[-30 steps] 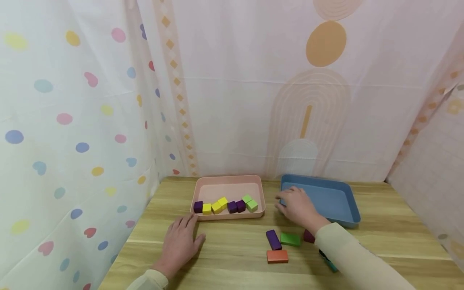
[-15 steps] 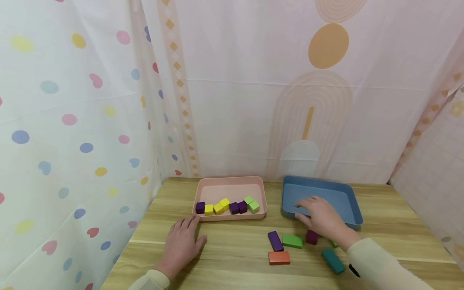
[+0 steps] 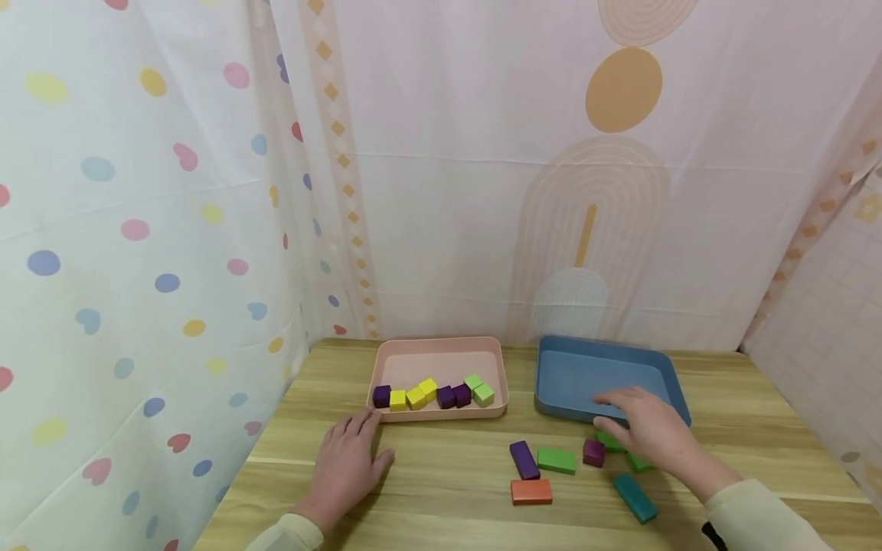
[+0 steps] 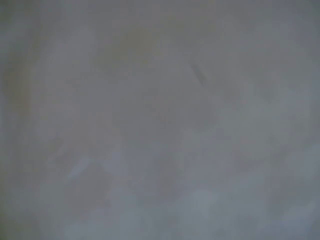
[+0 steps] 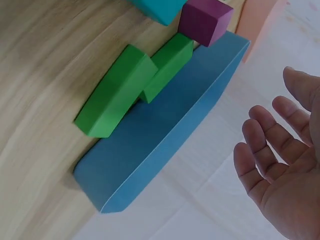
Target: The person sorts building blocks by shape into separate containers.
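My left hand [image 3: 344, 463] rests on the wooden table with its fingertips at the front left corner of the pink tray [image 3: 441, 346]. That tray holds several small cubes, such as a yellow cube [image 3: 397, 400] and a light green cube [image 3: 484, 395]. Over the front edge of the blue tray [image 3: 586, 348] hovers my right hand [image 3: 651, 432], its fingers loosely bent and holding nothing. Under and beside it lie a green block [image 5: 117, 92], a second green block [image 5: 170, 65] and a magenta cube [image 3: 594, 452]. The left wrist view is a grey blur.
Left of the magenta cube lie a green block [image 3: 556, 460], a purple block [image 3: 524, 460] and an orange block [image 3: 531, 491]. A teal block [image 3: 635, 498] lies nearer the front. Patterned curtains [image 3: 441, 191] hang behind and beside the table.
My right hand has moved right and toward me, from the blue tray's left side to its front edge, uncovering the magenta, teal and green blocks. My left hand stays put.
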Demonstrator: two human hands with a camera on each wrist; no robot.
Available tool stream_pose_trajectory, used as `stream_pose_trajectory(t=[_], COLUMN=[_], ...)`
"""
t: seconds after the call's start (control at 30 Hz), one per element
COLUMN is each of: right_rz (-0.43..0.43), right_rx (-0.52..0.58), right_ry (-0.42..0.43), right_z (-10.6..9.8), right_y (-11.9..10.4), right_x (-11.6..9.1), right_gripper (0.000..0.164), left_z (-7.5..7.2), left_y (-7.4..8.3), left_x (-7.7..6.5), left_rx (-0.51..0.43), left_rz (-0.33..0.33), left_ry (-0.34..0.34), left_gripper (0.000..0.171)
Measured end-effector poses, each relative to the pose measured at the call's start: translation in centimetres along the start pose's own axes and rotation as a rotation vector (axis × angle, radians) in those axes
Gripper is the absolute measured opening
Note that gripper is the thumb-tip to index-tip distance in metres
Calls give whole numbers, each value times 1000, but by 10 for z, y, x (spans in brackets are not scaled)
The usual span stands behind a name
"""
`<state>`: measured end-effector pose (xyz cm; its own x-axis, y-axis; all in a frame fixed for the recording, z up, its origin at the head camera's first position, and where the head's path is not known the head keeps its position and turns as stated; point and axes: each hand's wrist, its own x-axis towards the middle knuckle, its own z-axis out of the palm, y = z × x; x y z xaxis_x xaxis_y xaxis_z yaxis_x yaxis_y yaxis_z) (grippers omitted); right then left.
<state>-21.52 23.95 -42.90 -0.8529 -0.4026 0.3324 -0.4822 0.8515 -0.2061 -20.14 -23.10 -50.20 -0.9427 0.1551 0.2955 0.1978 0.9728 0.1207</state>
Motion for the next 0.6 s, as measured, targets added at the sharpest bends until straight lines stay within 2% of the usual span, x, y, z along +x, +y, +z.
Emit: stream_pose_trajectory(t=[0.23, 0.6], right_rz=[21, 43], right_rx=[42, 102], right_ry=[-71, -190], right_z=[1, 18], right_y=[4, 0], right_x=[-5, -14], right_gripper=[33, 35], left_z=[-2, -2], left_y=[1, 1], left_x=[-1, 0], left_rx=[-4, -13], left_rz=[2, 1], left_ry=[1, -4], left_gripper=[71, 71])
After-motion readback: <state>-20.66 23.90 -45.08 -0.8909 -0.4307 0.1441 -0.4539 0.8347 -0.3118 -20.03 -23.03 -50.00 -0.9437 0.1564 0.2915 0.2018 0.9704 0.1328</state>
